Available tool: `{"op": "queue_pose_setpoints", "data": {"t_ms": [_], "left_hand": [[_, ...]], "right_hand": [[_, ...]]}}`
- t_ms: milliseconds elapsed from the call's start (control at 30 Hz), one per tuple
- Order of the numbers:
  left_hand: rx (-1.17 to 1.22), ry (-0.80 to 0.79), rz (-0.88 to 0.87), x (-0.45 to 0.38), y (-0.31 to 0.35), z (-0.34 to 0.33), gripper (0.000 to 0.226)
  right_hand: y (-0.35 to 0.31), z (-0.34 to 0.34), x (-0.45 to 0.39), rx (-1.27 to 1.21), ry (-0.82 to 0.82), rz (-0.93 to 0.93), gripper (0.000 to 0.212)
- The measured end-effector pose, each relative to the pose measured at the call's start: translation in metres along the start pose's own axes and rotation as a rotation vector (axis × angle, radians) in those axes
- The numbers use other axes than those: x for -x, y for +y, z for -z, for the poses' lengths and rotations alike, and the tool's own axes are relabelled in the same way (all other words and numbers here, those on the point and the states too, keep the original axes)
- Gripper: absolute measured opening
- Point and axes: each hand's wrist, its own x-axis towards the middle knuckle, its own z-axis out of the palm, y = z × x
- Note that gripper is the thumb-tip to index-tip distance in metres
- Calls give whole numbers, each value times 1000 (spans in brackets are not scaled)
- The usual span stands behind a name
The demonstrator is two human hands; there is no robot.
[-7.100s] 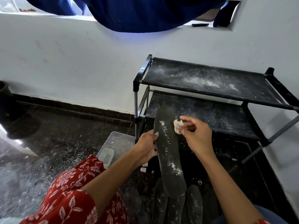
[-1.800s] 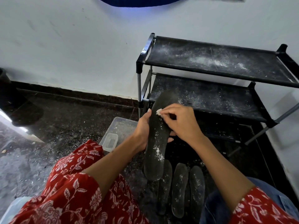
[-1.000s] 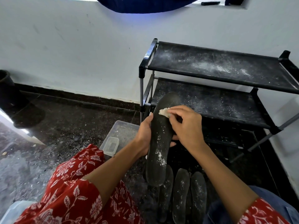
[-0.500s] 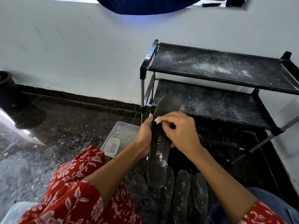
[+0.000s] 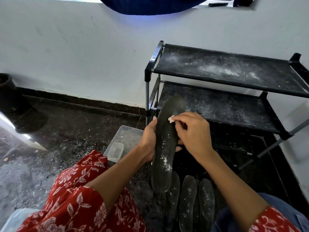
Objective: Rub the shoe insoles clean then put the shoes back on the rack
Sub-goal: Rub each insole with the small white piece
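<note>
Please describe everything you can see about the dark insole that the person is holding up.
The dark grey foot-shaped insole looks like thin matte foam or rubber. It is held nearly upright, toe end toward the black shoe rack, heel end down. White powder specks cling to its lower half. The left hand grips its left edge; the right hand presses a small white wad against its upper part.

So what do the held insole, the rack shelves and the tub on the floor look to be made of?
Insole: dark, matte, likely foam or rubber; powder clings to it.
Rack shelves: black fabric-like sheets, dusty, stretched between dull grey metal-looking tubes.
Tub: translucent, smooth, likely plastic.
</note>
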Motion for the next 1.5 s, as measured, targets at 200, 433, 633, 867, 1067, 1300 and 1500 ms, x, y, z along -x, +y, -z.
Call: {"op": "queue_pose_setpoints", "data": {"t_ms": [200, 433, 633, 867, 1067, 1300, 1500], "left_hand": [[21, 94, -79, -5, -1, 4, 58], [-25, 50, -39, -1, -2, 1, 65], [-69, -9, 19, -1, -4, 1, 73], [-113, -114, 96, -3, -9, 4, 83], [-79, -70, 60, -1, -5, 4, 75], [-84, -103, 58, -4, -6, 8, 82], [-95, -102, 60, -3, -6, 8, 83]], "right_hand": [[-14, -5, 9, -112, -249, 65, 19], [-4, -6, 6, -7, -132, 4, 16], [-1, -1, -2, -126, 58, -26, 15], [16, 1, -9, 61, 141, -84, 16], [5, -3, -5, -175, 22, -41, 16], [18, 2, -9, 7, 3, -25, 16], [16, 3, -10, -78, 129, -37, 14]]}}
